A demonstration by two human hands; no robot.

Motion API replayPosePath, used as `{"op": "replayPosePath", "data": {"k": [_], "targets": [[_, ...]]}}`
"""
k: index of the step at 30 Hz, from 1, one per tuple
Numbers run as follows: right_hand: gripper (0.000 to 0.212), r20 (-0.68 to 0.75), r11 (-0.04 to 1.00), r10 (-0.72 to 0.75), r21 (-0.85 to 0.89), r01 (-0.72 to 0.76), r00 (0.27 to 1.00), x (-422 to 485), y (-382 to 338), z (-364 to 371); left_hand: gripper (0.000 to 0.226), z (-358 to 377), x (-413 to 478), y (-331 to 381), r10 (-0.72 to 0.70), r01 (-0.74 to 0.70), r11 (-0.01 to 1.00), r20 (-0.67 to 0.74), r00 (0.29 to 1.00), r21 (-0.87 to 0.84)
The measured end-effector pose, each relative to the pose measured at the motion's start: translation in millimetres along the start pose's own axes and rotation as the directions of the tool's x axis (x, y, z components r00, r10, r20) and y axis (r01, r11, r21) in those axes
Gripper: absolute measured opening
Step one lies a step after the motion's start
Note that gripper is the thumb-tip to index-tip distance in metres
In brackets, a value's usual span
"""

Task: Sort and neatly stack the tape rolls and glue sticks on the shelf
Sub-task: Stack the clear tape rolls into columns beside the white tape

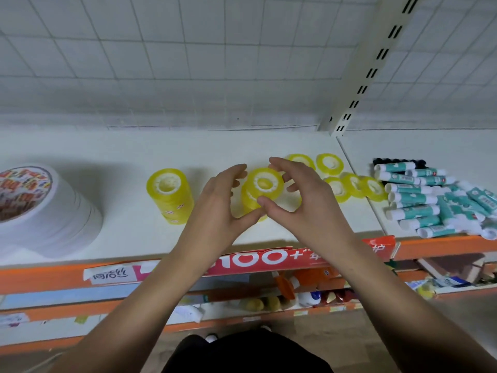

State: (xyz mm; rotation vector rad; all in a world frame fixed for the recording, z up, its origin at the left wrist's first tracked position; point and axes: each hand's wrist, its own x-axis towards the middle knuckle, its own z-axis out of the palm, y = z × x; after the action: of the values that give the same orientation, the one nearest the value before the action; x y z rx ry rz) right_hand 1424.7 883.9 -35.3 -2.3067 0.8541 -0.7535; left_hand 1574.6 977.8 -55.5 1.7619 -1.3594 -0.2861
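**Both hands on a column of yellow tape**

Closest in, a dark garment (247,354) fills the bottom edge, and two bare forearms (150,286) reach up from it to the white shelf (107,152).

Far to the left of the held tape column (265,184) sits a big stack of white tape rolls (45,211), lying flat with its printed face up. Well to the right of the column, past the seam in the shelf, is the pile of glue sticks (427,203). They lie on their sides, most with the long axis running left to right and a white end toward the column. A few at the far right are skewed. In front of the column a red box (269,258) lies along the shelf's front.

The left hand (217,200) curls round the column's left side, thumb reaching toward its foot. The right hand (304,195) grips it from the right, thumb pressed on the front and fingers behind the top roll. The column stands on end, long axis up and core hole facing up. Whether its foot rests on the shelf cannot be told, since the thumbs hide most of it.

Left of it a second yellow column (169,195) stands free, upright, hole up. Just to its right are loose yellow rolls (349,181): two flat at the back, and three leaning on one another in a row.
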Motion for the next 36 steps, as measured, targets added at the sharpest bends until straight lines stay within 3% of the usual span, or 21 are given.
{"op": "replayPosePath", "data": {"k": [11,15,19,23,27,36], "targets": [[0.065,0.126,0.995,-0.03,0.093,0.018,0.992,2.9,14.2,2.9,0.067,3.5,-7.9,-0.8,-0.075,0.073,0.997,-0.053,0.996,-0.035],[0.065,0.156,0.989,0.026,0.138,-0.047,0.987,-1.9,20.6,0.0,0.067,4.8,-10.0,-3.5,-0.07,0.071,0.997,-0.032,0.997,0.043],[0.056,0.267,0.996,0.036,0.069,-0.057,0.963,-3.1,28.3,-11.7,0.063,-2.1,-10.7,-6.6,-0.053,0.049,0.988,0.02,0.998,0.148],[0.048,0.354,0.999,-0.01,-0.044,0.028,0.935,6.2,26.1,-20.5,0.06,-8.8,-5.2,-5.8,-0.033,0.023,0.98,0.047,0.998,0.196],[0.057,0.406,0.993,-0.01,-0.106,0.058,0.914,20.0,23.4,-24.8,0.062,-13.3,2.9,-0.7,-0.055,0.035,0.98,0.098,0.994,0.198],[0.039,0.438,1.0,-0.017,0.007,0.016,0.899,32.4,29.9,-19.7,0.049,-11.5,11.9,-5.0,-0.075,0.056,0.988,0.129,0.989,0.145]]}}
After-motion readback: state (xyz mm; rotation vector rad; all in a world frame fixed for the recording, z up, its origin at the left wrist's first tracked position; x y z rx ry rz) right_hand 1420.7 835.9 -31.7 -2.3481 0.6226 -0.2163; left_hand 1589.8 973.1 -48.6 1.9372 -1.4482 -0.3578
